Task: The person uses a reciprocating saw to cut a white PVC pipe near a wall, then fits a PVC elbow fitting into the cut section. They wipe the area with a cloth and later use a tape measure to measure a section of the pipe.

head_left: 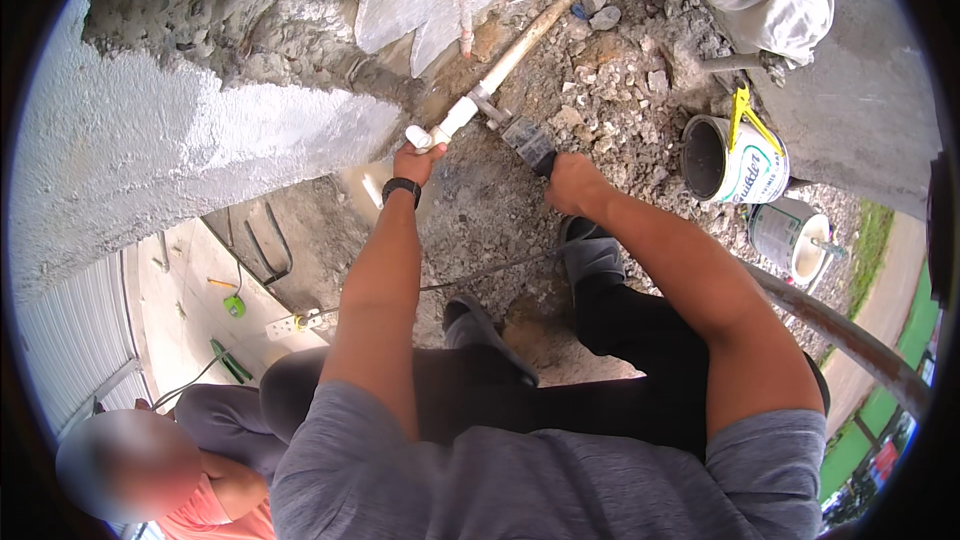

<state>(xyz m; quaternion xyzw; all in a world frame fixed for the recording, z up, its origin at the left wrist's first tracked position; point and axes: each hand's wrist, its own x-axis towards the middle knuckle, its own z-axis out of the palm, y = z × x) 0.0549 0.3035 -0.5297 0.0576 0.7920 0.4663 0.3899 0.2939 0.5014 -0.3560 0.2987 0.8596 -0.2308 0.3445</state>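
Left hand (418, 160) clamped on near end of white pipe (500, 70), which runs diagonally up into broken concrete trench. Right hand (572, 183) gripped around dark tool handle (528, 144), tool tip touching pipe fitting. Rubble (620, 90) around. Two cans (735, 160) right of trench.

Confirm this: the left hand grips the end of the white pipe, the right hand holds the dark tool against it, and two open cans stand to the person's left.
Wrong on one count: the head view shows the two cans on the person's right, not left. The left hand does grip the white pipe end, and the right hand holds the dark tool against it.
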